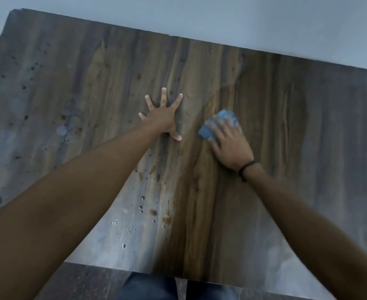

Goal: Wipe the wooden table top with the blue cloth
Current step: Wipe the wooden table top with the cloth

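My left hand (pixel 162 118) lies flat on the wooden table top (pixel 286 126) near its middle, fingers straight and spread wide, thumb pointing toward 5 o'clock, holding nothing. At about 3 o'clock from it, close by but not touching, my right hand (pixel 230 144) sits on the blue cloth (pixel 219 122). The cloth is bunched into a wad, and my fingers bend over it and hold it pressed down on the wood. It shows past my fingertips toward 11 o'clock and beside my thumb toward 9 o'clock. That hand and the cloth are a little blurred, so I cannot make out each finger cleanly. A thin dark wristband (pixel 246 169) circles my right wrist. Toward 6 and 7 o'clock from my left hand, the pale part of the board carries small clear water droplets (pixel 124 232), with brown stains (pixel 166 217) just beside them. More dark spots (pixel 32 68) dot the board out toward 9 and 10 o'clock, near its edge. At 6 o'clock, below the near edge of the table, I see my blue jeans (pixel 152 286) and a dark stone floor (pixel 85 278). A pale wall (pixel 243 16) runs along the far edge at 12 o'clock.
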